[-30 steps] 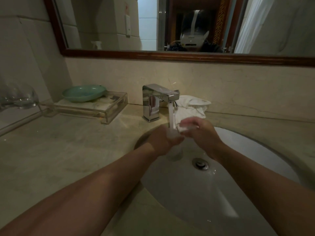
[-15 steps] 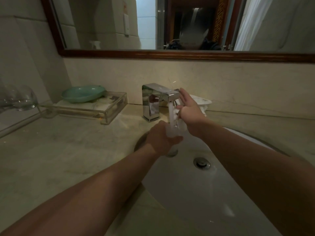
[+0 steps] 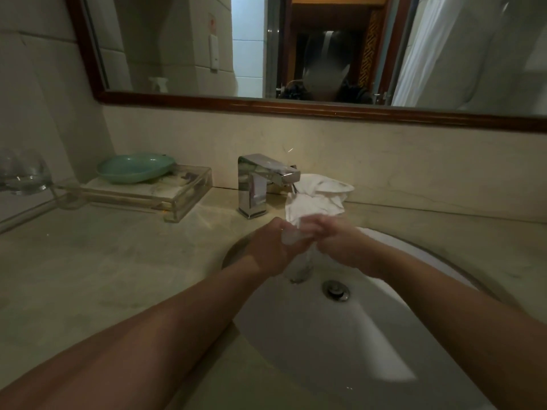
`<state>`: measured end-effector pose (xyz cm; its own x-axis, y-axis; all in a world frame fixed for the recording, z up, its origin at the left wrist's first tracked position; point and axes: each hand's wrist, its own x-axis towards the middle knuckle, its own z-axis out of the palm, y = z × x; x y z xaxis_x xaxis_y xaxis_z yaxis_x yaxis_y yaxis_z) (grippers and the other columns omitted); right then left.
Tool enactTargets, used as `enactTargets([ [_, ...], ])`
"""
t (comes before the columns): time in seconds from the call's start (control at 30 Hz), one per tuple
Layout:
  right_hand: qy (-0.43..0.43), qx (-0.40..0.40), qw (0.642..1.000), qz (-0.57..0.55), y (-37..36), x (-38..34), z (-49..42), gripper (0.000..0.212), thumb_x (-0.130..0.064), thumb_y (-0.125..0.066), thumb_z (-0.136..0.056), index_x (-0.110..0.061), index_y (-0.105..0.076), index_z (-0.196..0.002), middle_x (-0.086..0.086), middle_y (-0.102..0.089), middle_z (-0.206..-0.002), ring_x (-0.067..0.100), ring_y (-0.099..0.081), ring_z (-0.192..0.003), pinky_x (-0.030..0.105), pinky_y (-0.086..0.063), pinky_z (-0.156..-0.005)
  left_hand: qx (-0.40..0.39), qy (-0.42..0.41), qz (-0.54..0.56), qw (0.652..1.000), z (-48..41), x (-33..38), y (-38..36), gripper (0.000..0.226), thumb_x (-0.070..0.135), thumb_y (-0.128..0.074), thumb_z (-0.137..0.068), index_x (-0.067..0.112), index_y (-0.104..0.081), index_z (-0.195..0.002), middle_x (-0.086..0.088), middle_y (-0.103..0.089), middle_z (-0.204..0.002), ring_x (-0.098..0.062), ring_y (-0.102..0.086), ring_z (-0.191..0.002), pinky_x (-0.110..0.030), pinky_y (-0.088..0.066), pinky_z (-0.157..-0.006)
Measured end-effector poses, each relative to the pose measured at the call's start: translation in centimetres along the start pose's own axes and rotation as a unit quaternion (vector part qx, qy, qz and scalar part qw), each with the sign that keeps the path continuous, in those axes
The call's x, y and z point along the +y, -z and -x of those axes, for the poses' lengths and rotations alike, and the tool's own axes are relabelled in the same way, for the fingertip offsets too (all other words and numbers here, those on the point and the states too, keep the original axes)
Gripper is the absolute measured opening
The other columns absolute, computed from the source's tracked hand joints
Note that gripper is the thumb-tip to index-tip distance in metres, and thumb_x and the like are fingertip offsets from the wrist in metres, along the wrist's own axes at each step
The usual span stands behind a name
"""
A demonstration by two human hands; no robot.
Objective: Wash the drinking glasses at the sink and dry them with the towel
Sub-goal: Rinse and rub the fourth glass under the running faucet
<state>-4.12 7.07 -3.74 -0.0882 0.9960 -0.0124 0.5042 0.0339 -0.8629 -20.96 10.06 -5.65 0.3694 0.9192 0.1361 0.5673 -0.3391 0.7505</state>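
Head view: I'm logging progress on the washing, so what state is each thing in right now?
drinking glass: held over the sink, in both grips.
left grip: curled round the drinking glass.
right grip: fingers curled at the glass's top.
faucet: no stream visible.
towel: crumpled on the counter behind the sink.
sink: no standing water.
second glass: standing on the left shelf.
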Motion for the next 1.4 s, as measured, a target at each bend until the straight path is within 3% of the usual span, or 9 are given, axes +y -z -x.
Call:
enactTargets([
  [0.1, -0.070, -0.099, 0.989, 0.082, -0.2, 1.8, 3.0, 0.068, -0.010, -0.071, -0.080, -0.034, -0.047, -0.138, -0.007, -0.061, -0.129, 0.014, -0.063, -0.111, 0.036, -0.057, -0.094, 0.006, 0.015, 0.000, 1.000, 0.6, 1.2, -0.1, 0.035, 0.039, -0.062, -0.099, 0.021, -0.059, -0.128, -0.011, -0.062, -0.125, -0.029, -0.062, -0.110, -0.044, -0.061, -0.087],
  [0.23, -0.065, -0.055, 0.996, -0.003, -0.6, 2.0, 4.9, 0.061, -0.030, -0.086, -0.078, -0.029, -0.052, -0.128, 0.000, -0.067, -0.114, 0.018, -0.070, -0.095, 0.036, -0.063, -0.080, 0.005, 0.023, 0.088, 0.996, 1.4, 2.9, -0.9, 0.021, 0.041, -0.050, -0.101, 0.027, -0.059, -0.114, -0.006, -0.063, -0.113, -0.025, -0.065, -0.099, -0.046, -0.064, -0.079],
  [0.37, -0.031, -0.035, 0.998, -0.032, -1.0, 2.0, 5.5, 0.063, -0.033, -0.081, -0.084, -0.024, -0.044, -0.133, 0.008, -0.068, -0.110, 0.016, -0.071, -0.083, 0.025, -0.059, -0.072, -0.012, 0.103, 0.159, 0.982, 1.9, 4.0, -1.8, 0.017, 0.027, -0.048, -0.105, 0.016, -0.059, -0.113, -0.010, -0.062, -0.118, -0.026, -0.061, -0.102, -0.044, -0.058, -0.088],
  [0.53, -0.086, -0.011, 0.989, -0.120, -1.6, 2.0, 5.6, 0.043, -0.068, -0.044, -0.094, -0.034, -0.046, -0.121, 0.013, -0.066, -0.105, 0.020, -0.061, -0.074, 0.031, -0.051, -0.063, -0.068, 0.276, 0.314, 0.906, 3.0, 4.2, -1.7, 0.044, 0.052, -0.044, -0.104, 0.017, -0.063, -0.120, -0.013, -0.072, -0.110, -0.029, -0.070, -0.096, -0.034, -0.057, -0.067],
  [0.6, -0.071, 0.070, 0.986, -0.132, -2.4, 1.9, 5.2, 0.035, -0.062, -0.034, -0.102, -0.033, -0.054, -0.104, 0.010, -0.065, -0.093, 0.021, -0.058, -0.069, 0.031, -0.046, -0.055, -0.048, 0.279, 0.344, 0.895, 3.2, 4.6, -2.0, 0.042, 0.051, -0.043, -0.106, 0.016, -0.061, -0.122, -0.013, -0.072, -0.110, -0.028, -0.072, -0.092, -0.033, -0.057, -0.062],
  [0.8, 0.054, 0.314, 0.934, -0.165, -3.4, 1.5, 3.9, 0.022, -0.029, -0.053, -0.099, -0.019, -0.068, -0.087, 0.000, -0.071, -0.080, 0.018, -0.071, -0.073, 0.035, -0.058, -0.061, 0.032, 0.231, 0.397, 0.888, 2.8, 6.5, -2.6, 0.029, 0.028, -0.041, -0.102, 0.016, -0.067, -0.106, -0.015, -0.073, -0.104, -0.030, -0.072, -0.088, -0.035, -0.059, -0.060],
  [0.97, 0.039, 0.304, 0.944, -0.123, -3.9, 2.0, 4.1, 0.023, -0.025, -0.048, -0.102, -0.018, -0.062, -0.084, -0.002, -0.065, -0.073, 0.013, -0.064, -0.066, 0.031, -0.052, -0.053, 0.050, 0.227, 0.386, 0.893, 3.1, 5.9, -3.5, 0.035, 0.029, -0.035, -0.106, 0.014, -0.067, -0.110, -0.014, -0.072, -0.105, -0.028, -0.070, -0.093, -0.038, -0.061, -0.061],
  [1.1, 0.038, 0.324, 0.937, -0.127, -3.9, 2.1, 3.8, 0.025, -0.032, -0.046, -0.096, -0.017, -0.060, -0.082, 0.004, -0.065, -0.074, 0.026, -0.066, -0.072, 0.048, -0.056, -0.066, 0.063, 0.229, 0.376, 0.896, 3.2, 6.2, -3.4, 0.034, 0.029, -0.035, -0.105, 0.015, -0.066, -0.107, -0.016, -0.072, -0.102, -0.032, -0.071, -0.089, -0.048, -0.064, -0.078],
  [1.4, 0.076, 0.333, 0.932, -0.124, -3.7, 2.4, 4.4, 0.024, -0.025, -0.046, -0.100, -0.018, -0.054, -0.078, -0.003, -0.057, -0.068, 0.020, -0.059, -0.067, 0.042, -0.052, -0.060, 0.043, 0.211, 0.383, 0.898, 3.0, 6.3, -3.2, 0.031, 0.028, -0.040, -0.105, 0.018, -0.069, -0.100, -0.014, -0.074, -0.098, -0.033, -0.072, -0.092, -0.046, -0.063, -0.075],
])
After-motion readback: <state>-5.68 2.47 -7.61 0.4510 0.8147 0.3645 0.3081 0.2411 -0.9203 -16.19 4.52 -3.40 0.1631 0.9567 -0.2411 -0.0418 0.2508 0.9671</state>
